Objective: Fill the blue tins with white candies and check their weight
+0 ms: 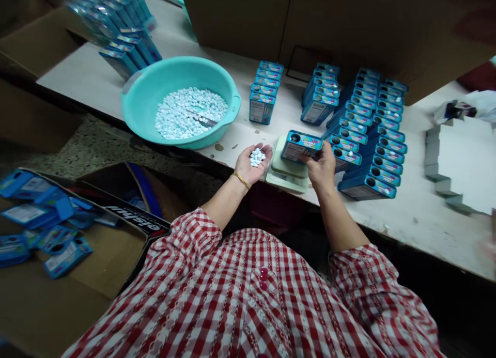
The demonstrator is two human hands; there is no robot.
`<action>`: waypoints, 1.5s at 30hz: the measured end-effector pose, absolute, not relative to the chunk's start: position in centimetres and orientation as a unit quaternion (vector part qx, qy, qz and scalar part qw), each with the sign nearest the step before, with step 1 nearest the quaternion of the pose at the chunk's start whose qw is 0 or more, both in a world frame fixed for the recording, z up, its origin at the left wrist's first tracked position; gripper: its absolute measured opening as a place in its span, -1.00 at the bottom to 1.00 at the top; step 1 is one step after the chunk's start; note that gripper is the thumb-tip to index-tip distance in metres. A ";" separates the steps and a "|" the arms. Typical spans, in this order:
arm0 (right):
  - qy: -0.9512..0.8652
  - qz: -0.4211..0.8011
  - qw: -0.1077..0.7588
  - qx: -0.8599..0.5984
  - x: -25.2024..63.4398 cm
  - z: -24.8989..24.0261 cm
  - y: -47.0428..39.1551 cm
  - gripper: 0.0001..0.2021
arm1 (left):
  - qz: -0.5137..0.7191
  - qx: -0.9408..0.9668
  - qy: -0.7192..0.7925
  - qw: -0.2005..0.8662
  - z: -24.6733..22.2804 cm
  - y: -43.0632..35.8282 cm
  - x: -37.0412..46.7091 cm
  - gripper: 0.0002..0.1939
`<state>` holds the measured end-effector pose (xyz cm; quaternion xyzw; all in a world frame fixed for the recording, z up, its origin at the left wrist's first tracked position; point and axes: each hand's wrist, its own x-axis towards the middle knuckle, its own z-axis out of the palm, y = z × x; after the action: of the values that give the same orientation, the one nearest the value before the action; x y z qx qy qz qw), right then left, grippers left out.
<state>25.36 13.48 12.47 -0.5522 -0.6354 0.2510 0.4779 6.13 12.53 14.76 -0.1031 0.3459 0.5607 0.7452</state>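
My left hand is turned palm up and cups a small heap of white candies. Just right of it, my right hand grips the right end of a blue candy box with a round hole in its top. That box is at the pale green scale; whether it rests on the scale or is held just above it, I cannot tell. To the left of both hands stands a turquoise basin with many white candies and a flat metal tool inside.
Rows of blue boxes stand upright on the white table, right of my right hand. Shorter rows are behind the scale. An open carton with loose blue boxes is at lower left. Folded white card lies far right.
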 end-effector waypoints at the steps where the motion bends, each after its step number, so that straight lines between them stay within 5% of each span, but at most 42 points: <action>1: -0.629 0.265 0.482 -0.550 25.4 11.8 13.6 -0.59 | 0.562 -0.102 0.352 0.741 14.8 12.3 5.8 -0.79; 8: -0.643 0.147 0.476 -0.582 25.7 13.3 10.7 -0.48 | 0.561 -0.111 0.380 0.727 14.8 8.9 3.2 -0.78; 13: -0.707 0.037 0.435 -0.556 23.9 15.0 2.8 -0.71 | 0.517 -0.152 0.421 0.730 13.6 4.6 2.6 -0.77; 17: -0.823 0.140 0.306 -0.458 20.6 13.2 -1.7 -0.70 | 0.419 -0.174 0.434 0.778 12.3 1.7 4.2 -0.77; 23: -0.887 0.109 0.142 -0.426 19.1 12.0 -2.5 -0.66 | 0.325 -0.194 0.438 0.816 11.6 0.2 6.1 -0.77; 34: -0.909 0.157 0.087 -0.376 21.2 14.5 -0.5 -0.78 | 0.287 -0.215 0.445 0.821 12.0 1.1 7.0 -0.70; 45: -0.908 0.133 0.154 -0.366 22.8 15.0 1.2 -0.74 | 0.320 -0.216 0.436 0.813 13.3 2.4 8.1 -0.72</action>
<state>22.76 1.17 15.02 -0.3656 -0.9083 0.1328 0.1537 8.12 2.37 13.27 -0.2162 0.4358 0.3195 0.8132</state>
